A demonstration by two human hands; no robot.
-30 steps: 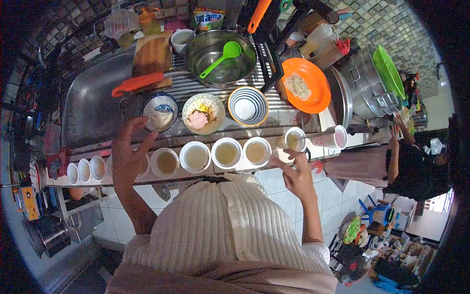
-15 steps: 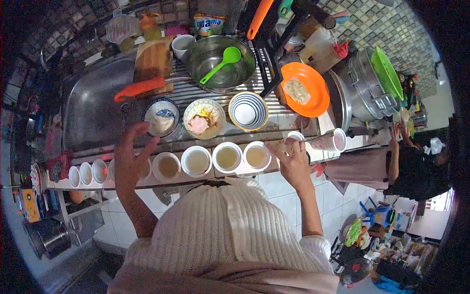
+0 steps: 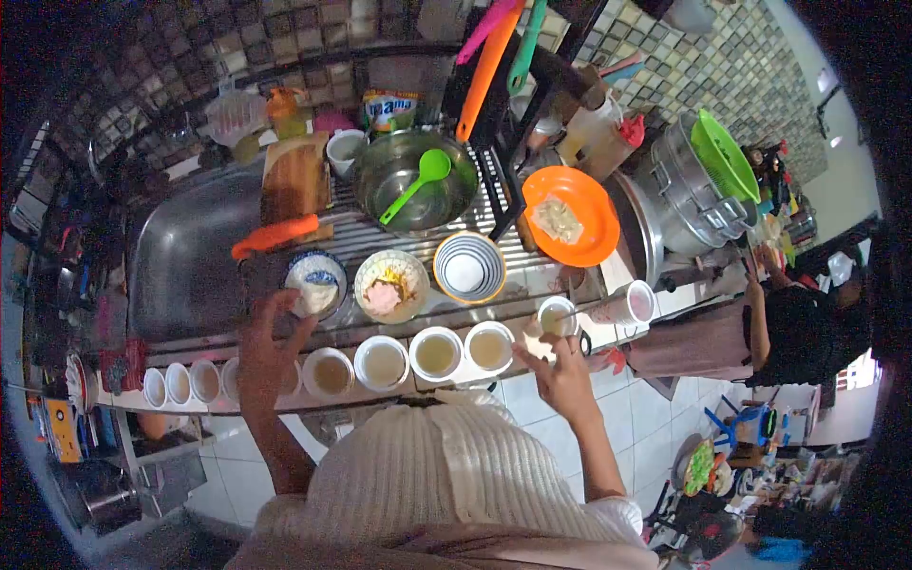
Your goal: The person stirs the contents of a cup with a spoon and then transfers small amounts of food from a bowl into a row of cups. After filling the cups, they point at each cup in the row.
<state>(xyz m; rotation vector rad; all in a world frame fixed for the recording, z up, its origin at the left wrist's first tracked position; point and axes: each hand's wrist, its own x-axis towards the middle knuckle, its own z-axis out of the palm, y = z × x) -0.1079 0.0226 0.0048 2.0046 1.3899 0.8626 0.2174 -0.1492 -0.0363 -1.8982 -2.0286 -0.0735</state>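
Your left hand holds its fingers widely parted, with the blue-and-white patterned round bowl at one o'clock. Your right hand has loosely spread fingers; the small white cup of pale liquid sits at twelve o'clock on the bench. Contact is unclear at both.

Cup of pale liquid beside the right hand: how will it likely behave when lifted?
The cup will probably slosh if jerked, as pale liquid shows inside its open top. Its thin-looking rim suggests walls that may flex if squeezed. A nudge from the right hand, so close, might tip it.
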